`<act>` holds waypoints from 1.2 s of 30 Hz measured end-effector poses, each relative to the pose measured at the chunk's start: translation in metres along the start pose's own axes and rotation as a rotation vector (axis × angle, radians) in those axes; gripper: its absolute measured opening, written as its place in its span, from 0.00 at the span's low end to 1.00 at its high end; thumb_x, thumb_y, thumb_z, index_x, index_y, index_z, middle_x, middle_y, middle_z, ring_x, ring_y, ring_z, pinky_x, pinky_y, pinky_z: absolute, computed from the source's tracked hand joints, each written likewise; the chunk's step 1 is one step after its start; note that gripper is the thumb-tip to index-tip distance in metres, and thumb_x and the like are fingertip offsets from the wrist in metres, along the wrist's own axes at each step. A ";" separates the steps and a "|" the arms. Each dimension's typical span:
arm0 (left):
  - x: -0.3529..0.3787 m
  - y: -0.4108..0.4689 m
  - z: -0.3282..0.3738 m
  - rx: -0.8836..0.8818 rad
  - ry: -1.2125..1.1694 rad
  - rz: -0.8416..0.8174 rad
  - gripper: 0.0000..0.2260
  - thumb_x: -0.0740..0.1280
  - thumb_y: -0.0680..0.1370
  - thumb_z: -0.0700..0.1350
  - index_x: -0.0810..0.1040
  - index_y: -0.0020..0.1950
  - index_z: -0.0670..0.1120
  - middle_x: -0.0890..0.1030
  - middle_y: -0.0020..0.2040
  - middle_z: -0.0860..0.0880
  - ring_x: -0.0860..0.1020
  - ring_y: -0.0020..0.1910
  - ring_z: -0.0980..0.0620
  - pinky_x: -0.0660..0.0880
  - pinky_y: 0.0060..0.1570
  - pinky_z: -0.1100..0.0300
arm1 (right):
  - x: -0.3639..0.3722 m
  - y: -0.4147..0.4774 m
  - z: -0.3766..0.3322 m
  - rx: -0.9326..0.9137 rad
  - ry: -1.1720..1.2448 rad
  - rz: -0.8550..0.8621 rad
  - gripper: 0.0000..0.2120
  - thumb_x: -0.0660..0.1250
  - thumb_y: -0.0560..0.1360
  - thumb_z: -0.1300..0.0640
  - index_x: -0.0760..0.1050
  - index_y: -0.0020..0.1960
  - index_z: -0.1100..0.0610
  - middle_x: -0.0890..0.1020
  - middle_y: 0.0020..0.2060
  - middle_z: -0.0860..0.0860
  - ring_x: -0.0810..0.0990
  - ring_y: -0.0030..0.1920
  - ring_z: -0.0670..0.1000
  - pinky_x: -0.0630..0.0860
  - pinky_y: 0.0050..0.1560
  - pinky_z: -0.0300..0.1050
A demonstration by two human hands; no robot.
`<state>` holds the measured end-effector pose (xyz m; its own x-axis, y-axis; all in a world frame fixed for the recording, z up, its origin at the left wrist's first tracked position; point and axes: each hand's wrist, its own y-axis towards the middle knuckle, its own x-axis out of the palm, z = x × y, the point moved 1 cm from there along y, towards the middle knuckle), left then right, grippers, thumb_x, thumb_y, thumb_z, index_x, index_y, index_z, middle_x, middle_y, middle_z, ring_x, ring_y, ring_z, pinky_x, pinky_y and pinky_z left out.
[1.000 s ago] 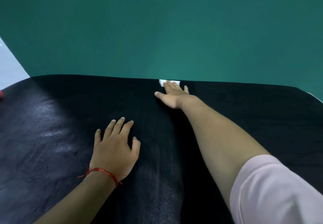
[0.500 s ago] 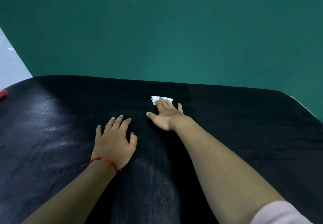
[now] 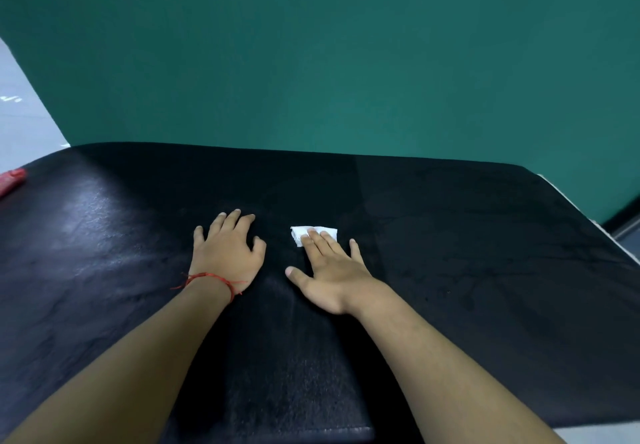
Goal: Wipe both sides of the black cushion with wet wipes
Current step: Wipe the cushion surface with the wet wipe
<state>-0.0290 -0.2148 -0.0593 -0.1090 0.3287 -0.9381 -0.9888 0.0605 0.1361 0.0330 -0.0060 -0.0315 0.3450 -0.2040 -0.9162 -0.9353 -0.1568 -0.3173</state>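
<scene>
The large black cushion (image 3: pixel 467 253) lies flat and fills most of the view, with a shiny damp-looking sheen on its left part. My right hand (image 3: pixel 332 270) presses flat on a small folded white wet wipe (image 3: pixel 311 234), whose far edge shows beyond the fingertips. My left hand (image 3: pixel 227 253), with a red string bracelet at the wrist, rests palm down on the cushion just left of it, fingers spread and holding nothing.
A green wall (image 3: pixel 346 62) rises right behind the cushion's far edge. A red object (image 3: pixel 10 180) pokes in at the cushion's left edge. Pale floor (image 3: pixel 20 114) shows at far left, and a strip at far right.
My right hand has dragged the wipe from the cushion's far edge back toward me, about level with the left hand. The left hand has stayed in place.
</scene>
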 end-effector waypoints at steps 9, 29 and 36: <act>0.002 -0.002 0.001 0.010 0.081 -0.039 0.26 0.51 0.84 0.57 0.62 0.83 0.56 0.60 0.84 0.51 0.56 0.83 0.47 0.53 0.79 0.36 | 0.030 -0.082 -0.015 -0.055 -0.043 0.048 0.41 0.43 0.82 0.28 0.38 0.87 0.49 0.38 0.85 0.42 0.33 0.83 0.43 0.31 0.81 0.63; -0.005 -0.062 0.033 0.009 0.347 -0.161 0.25 0.50 0.87 0.53 0.60 0.83 0.47 0.63 0.82 0.45 0.62 0.81 0.43 0.68 0.71 0.41 | 0.107 -0.223 -0.019 -0.211 -0.129 0.380 0.35 0.78 0.63 0.57 0.76 0.68 0.43 0.78 0.67 0.40 0.79 0.62 0.46 0.76 0.71 0.51; -0.003 -0.072 0.029 0.013 0.244 -0.104 0.24 0.53 0.86 0.52 0.64 0.82 0.48 0.65 0.82 0.46 0.62 0.81 0.44 0.65 0.75 0.41 | 0.063 -0.249 0.017 -0.050 0.523 0.370 0.11 0.65 0.82 0.55 0.81 0.57 0.40 0.84 0.49 0.39 0.82 0.48 0.43 0.79 0.53 0.47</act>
<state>0.0454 -0.1931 -0.0573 -0.0293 0.0828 -0.9961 -0.9948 0.0943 0.0371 0.2865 0.0370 -0.0149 0.0046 -0.6954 -0.7186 -0.9994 -0.0281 0.0208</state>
